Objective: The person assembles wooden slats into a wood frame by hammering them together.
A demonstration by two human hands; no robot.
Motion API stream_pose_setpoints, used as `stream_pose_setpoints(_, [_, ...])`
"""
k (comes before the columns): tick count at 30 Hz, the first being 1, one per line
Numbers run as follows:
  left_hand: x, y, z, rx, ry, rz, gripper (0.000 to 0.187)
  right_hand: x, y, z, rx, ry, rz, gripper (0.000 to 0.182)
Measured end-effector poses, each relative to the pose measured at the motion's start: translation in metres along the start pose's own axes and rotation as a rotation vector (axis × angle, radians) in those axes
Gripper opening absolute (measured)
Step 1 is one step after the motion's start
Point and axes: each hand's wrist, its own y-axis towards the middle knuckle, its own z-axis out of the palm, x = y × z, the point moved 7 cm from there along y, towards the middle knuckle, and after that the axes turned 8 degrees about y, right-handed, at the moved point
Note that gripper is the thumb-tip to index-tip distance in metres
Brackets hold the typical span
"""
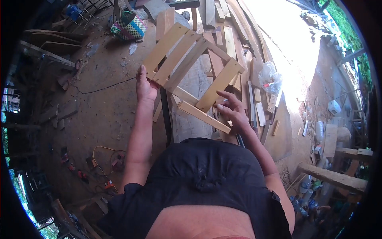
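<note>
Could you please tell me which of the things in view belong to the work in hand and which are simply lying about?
In hand:
- slatted wooden frame, gripped at its edge by the left hand
- right hand at the frame's lower slat

Lying about:
- woven basket
- clear plastic bag
- loose wood offcuts
- black cable on the ground
- white jug

Slatted frame [191,67]: pale bare wood, matt, seemingly unfinished; bag [272,77] glossy plastic.
</note>
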Motion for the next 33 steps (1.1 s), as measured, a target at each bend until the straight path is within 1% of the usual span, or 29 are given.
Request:
stream_pose_setpoints(1, [-0.014,0.000,0.010,0.025,0.025,0.023,0.044,0.002,0.005,0.009,0.049,-0.033,-0.070,0.050])
stream_pose_setpoints(2, [-0.018,0.008,0.013,0.037,0.027,0.027,0.044,0.006,0.008,0.018,0.092,-0.067,-0.139,0.051])
stream_pose_setpoints(3, [-0.031,0.020,0.005,-0.070,0.058,0.146,0.044,0.008,0.008,0.027,0.092,-0.002,-0.087,0.050])
stream_pose_setpoints(4, [-0.043,0.026,0.000,-0.171,0.090,0.257,0.044,0.005,0.011,0.030,0.070,0.001,-0.097,0.050])
stream_pose_setpoints(6, [-0.067,0.031,0.005,-0.189,0.126,0.398,0.045,0.000,0.014,0.036,0.208,0.002,-0.150,0.047])
stream_pose_setpoints(7, [-0.076,0.027,0.015,-0.180,0.126,0.405,0.045,-0.001,0.009,0.026,0.150,0.007,-0.149,0.047])
stream_pose_setpoints(9, [-0.095,0.016,0.030,-0.182,0.144,0.447,0.044,0.004,0.002,0.017,0.173,-0.186,-0.233,0.044])
stream_pose_setpoints(10, [-0.104,0.013,0.034,-0.194,0.158,0.490,0.044,0.004,-0.001,-0.004,0.119,-0.143,-0.323,0.041])
stream_pose_setpoints(11, [-0.106,0.014,0.035,-0.192,0.161,0.478,0.044,0.002,-0.005,-0.033,0.013,-0.153,-0.278,0.040])
stream_pose_setpoints(12, [-0.113,0.014,0.035,-0.184,0.234,0.540,0.047,0.002,-0.013,-0.063,-0.085,-0.163,-0.234,0.039])
stream_pose_setpoints(13, [-0.119,0.012,0.036,-0.178,0.310,0.604,0.051,0.007,-0.024,-0.090,-0.223,-0.187,-0.234,0.039])
stream_pose_setpoints(14, [-0.118,0.009,0.037,-0.182,0.316,0.602,0.051,0.011,-0.036,-0.117,-0.361,-0.208,-0.235,0.038])
stream_pose_setpoints(16, [-0.117,-0.005,0.048,-0.208,0.435,0.698,0.057,0.002,-0.056,-0.167,-0.494,-0.309,-0.287,0.037])
stream_pose_setpoints(17, [-0.113,-0.009,0.050,-0.210,0.456,0.729,0.061,-0.005,-0.064,-0.179,-0.494,-0.305,-0.283,0.037])
stream_pose_setpoints(19, [-0.106,-0.017,0.055,-0.200,0.474,0.743,0.061,-0.019,-0.081,-0.195,-0.566,-0.362,-0.242,0.037])
stream_pose_setpoints(20, [-0.103,-0.021,0.057,-0.189,0.487,0.757,0.062,-0.027,-0.083,-0.196,-0.564,-0.360,-0.240,0.037])
stream_pose_setpoints(22, [-0.097,-0.028,0.060,-0.175,0.463,0.769,0.061,-0.037,-0.085,-0.194,-0.564,-0.667,-0.129,0.039])
stream_pose_setpoints(23, [-0.095,-0.034,0.063,-0.160,0.468,0.779,0.059,-0.046,-0.086,-0.194,-0.594,-0.650,-0.075,0.039])
stream_pose_setpoints(24, [-0.094,-0.038,0.066,-0.145,0.474,0.790,0.057,-0.053,-0.085,-0.197,-0.594,-0.649,-0.074,0.039])
stream_pose_setpoints(26, [-0.087,-0.040,0.062,-0.129,0.483,0.787,0.054,-0.069,-0.079,-0.206,-0.636,-0.784,-0.046,0.041])
stream_pose_setpoints(27, [-0.085,-0.041,0.060,-0.114,0.492,0.785,0.051,-0.074,-0.077,-0.206,-0.638,-0.778,0.003,0.044])
stream_pose_setpoints(28, [-0.085,-0.042,0.058,-0.120,0.493,0.792,0.051,-0.079,-0.072,-0.206,-0.631,-0.778,-0.001,0.044])
stream_pose_setpoints(29, [-0.085,-0.044,0.059,-0.125,0.499,0.794,0.049,-0.088,-0.068,-0.209,-0.643,-0.845,0.021,0.045])
stream_pose_setpoints(30, [-0.085,-0.046,0.057,-0.129,0.505,0.797,0.047,-0.086,-0.064,-0.205,-0.655,-0.912,0.042,0.046])
stream_pose_setpoints(31, [-0.085,-0.045,0.055,-0.135,0.544,0.823,0.046,-0.086,-0.062,-0.204,-0.674,-0.966,0.104,0.043])
stream_pose_setpoints(32, [-0.085,-0.047,0.054,-0.142,0.543,0.830,0.046,-0.084,-0.058,-0.199,-0.667,-0.967,0.097,0.043])
stream_pose_setpoints(33, [-0.084,-0.051,0.056,-0.148,0.575,0.843,0.047,-0.081,-0.056,-0.197,-0.723,-1.004,0.122,0.042])
